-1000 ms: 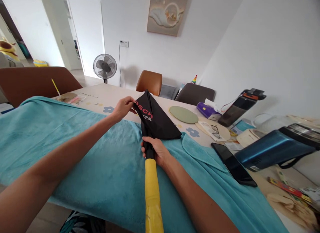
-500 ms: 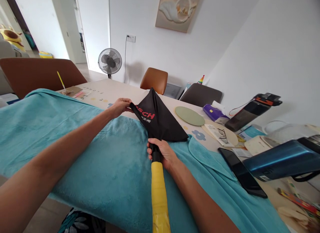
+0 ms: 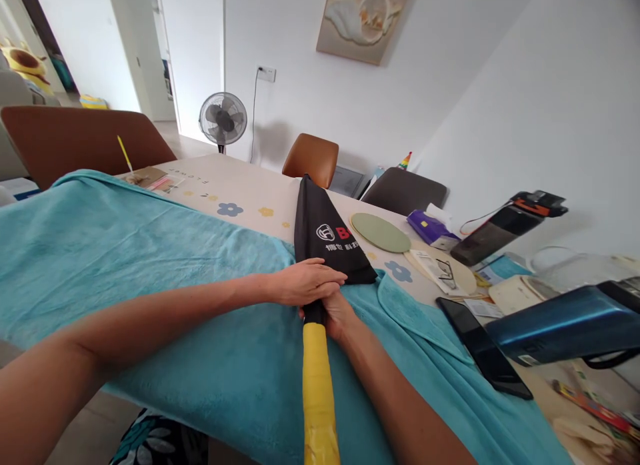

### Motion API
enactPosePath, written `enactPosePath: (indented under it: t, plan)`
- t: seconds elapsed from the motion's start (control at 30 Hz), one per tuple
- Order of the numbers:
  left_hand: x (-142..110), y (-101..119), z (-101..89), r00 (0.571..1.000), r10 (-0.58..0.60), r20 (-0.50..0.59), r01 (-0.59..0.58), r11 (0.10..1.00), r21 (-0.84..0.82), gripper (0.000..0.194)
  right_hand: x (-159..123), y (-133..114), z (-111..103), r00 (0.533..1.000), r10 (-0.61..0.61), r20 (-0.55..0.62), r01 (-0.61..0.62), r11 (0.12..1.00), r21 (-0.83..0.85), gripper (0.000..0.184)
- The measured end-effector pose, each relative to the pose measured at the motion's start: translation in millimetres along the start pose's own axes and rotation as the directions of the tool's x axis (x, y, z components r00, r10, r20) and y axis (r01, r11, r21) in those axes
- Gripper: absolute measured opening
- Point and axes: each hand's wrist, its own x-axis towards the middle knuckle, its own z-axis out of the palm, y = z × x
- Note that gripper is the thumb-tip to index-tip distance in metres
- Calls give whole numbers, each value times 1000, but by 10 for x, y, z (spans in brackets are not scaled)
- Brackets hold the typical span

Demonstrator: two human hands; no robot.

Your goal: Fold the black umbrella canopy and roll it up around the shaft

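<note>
A black folded umbrella (image 3: 323,228) with a white emblem and red lettering lies pointing away from me, its yellow-wrapped handle (image 3: 319,385) toward me. My right hand (image 3: 340,312) is closed around it just above the yellow part and is partly covered. Over it lies my left hand (image 3: 310,282), its fingers wrapped across the black cloth and resting on the right hand; its fingertips are partly hidden. The canopy cloth is folded over to the right. Beneath the umbrella spreads a turquoise blanket (image 3: 210,372).
On the right are a green oval mat (image 3: 381,232), a purple tissue pack (image 3: 431,229), glasses (image 3: 445,274), a black phone (image 3: 484,345), a blue bottle (image 3: 565,324) and a dark bottle (image 3: 500,228). Chairs (image 3: 310,160) and a fan (image 3: 223,120) stand beyond the table (image 3: 250,192).
My left hand has moved right and toward me, carrying the cloth edge across, and now lies over my right hand. The canopy is narrower and shows its emblem.
</note>
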Motion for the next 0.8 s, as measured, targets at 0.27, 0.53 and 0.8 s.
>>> enactPosePath:
  t: [0.27, 0.53, 0.8]
  plan:
    - [-22, -66, 57, 989, 71, -128, -43, 977, 207, 38, -2, 7, -7, 999, 43, -29, -41, 997, 65, 10]
    - [-38, -11, 54, 986, 42, -162, 8, 954, 299, 34, -20, 10, -7, 999, 49, 15, -50, 992, 119, 3]
    - [-39, 44, 47, 984, 2, -180, 49, 960, 275, 36, -20, 17, -32, 993, -31, 113, 12, 987, 161, 9]
